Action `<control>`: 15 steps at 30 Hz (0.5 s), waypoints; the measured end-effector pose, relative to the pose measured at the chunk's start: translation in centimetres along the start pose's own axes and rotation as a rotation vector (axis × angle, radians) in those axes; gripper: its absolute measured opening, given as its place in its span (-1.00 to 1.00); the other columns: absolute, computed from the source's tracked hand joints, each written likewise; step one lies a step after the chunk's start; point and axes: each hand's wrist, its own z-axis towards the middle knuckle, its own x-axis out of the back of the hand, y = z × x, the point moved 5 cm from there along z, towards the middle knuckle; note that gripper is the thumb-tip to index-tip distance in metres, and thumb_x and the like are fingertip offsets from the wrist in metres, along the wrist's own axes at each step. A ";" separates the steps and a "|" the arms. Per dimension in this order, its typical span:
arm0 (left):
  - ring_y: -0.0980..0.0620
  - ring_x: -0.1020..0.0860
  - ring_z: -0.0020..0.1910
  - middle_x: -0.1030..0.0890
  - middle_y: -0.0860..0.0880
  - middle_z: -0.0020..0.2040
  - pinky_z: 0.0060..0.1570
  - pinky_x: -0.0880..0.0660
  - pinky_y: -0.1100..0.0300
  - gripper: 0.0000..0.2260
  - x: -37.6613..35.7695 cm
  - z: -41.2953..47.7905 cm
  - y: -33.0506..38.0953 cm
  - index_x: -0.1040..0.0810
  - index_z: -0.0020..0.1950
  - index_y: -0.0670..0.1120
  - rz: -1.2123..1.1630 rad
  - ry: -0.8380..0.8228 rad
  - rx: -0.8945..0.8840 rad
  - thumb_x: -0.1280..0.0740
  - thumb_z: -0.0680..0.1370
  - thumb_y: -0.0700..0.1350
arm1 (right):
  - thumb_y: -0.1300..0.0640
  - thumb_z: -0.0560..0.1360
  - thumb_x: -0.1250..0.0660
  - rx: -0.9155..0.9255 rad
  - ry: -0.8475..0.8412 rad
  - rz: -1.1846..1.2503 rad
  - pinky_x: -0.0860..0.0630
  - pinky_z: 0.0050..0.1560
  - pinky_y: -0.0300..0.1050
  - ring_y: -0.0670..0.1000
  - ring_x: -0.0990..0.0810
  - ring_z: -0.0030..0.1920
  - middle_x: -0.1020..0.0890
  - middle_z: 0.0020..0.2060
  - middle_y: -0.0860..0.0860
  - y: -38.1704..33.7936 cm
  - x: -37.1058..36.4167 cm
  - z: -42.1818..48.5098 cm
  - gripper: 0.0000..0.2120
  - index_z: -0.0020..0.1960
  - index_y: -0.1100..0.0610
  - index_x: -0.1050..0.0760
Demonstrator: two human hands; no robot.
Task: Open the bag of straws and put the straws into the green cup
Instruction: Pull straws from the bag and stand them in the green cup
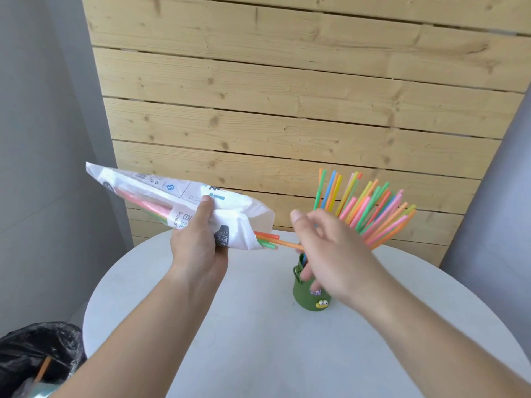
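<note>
Item: bag of straws (184, 202) — open at its right-hand end, held tilted in the air over the left part of the tabletop (258, 340). My left hand (198, 242) grips it from below, thumb over the top and fingers wrapped beneath, pressed on the plastic. A few straw ends (265, 239) poke from the mouth; more show through the clear side.

Item: orange straw (288, 245) — part way out of the bag, its far end at my right hand (324, 254). The hand is blurred; the fingers look loosely spread, and I cannot tell whether they pinch the straw.

Item: green cup (310, 294) — stands near the middle of the tabletop toward its far edge, partly hidden behind my right hand. A fan of straws (370, 208) already stands in it, leaning up and to the right.

Risks, as I judge them:
- The bag mouth slopes downward, so loose straws may slide out onto the tabletop.
- The cup is narrow and the fan top-heavy to one side — a knock from my right hand could tip it.
- A crowded cup may refuse a new straw, which could bounce out.
- A black bin bag (37, 357) sits below the near left edge; a dropped straw may roll off into it.
</note>
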 end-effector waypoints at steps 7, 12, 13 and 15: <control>-0.11 -0.67 0.11 -0.66 -0.10 0.08 0.21 -0.59 -0.11 -0.75 -2.0 -1.8 1.7 -0.56 0.34 -0.22 0.248 -0.218 -0.337 -0.38 0.68 -0.17 | -0.16 0.61 -0.17 -0.521 -0.148 0.799 -0.24 -0.58 -0.28 0.02 -0.39 -0.62 -0.64 -0.42 0.10 3.6 -5.8 -1.1 -0.62 -0.01 0.16 -0.51; -0.34 -0.64 0.23 -0.67 -0.27 0.16 0.27 -0.57 -0.22 -0.69 -3.1 -2.5 1.9 -0.51 0.38 -0.30 0.341 -0.296 -0.433 -0.38 0.68 -0.19 | -0.01 0.61 -0.27 -0.634 -0.117 1.124 -0.17 -0.64 -0.31 -0.03 -0.35 -0.62 -0.58 -0.51 0.09 3.8 -6.5 -1.2 -0.70 -0.18 0.18 -0.47; -0.35 -0.62 0.26 -0.66 -0.32 0.22 0.30 -0.56 -0.25 -0.67 -3.1 -2.5 1.7 -0.50 0.39 -0.31 0.337 -0.297 -0.428 -0.38 0.68 -0.19 | 0.01 0.60 -0.29 -0.642 -0.117 1.133 -0.16 -0.64 -0.31 -0.04 -0.35 -0.62 -0.56 -0.52 0.08 3.8 -6.6 -1.2 -0.72 -0.19 0.18 -0.46; -0.37 -0.60 0.29 -0.61 -0.38 0.30 0.34 -0.53 -0.31 -0.64 -3.0 -2.5 1.6 -0.46 0.42 -0.32 0.315 -0.290 -0.403 -0.39 0.68 -0.19 | 0.03 0.58 -0.33 -0.658 -0.123 1.139 -0.16 -0.65 -0.32 -0.06 -0.34 -0.62 -0.54 -0.53 0.05 4.0 -6.8 -1.2 -0.74 -0.19 0.17 -0.46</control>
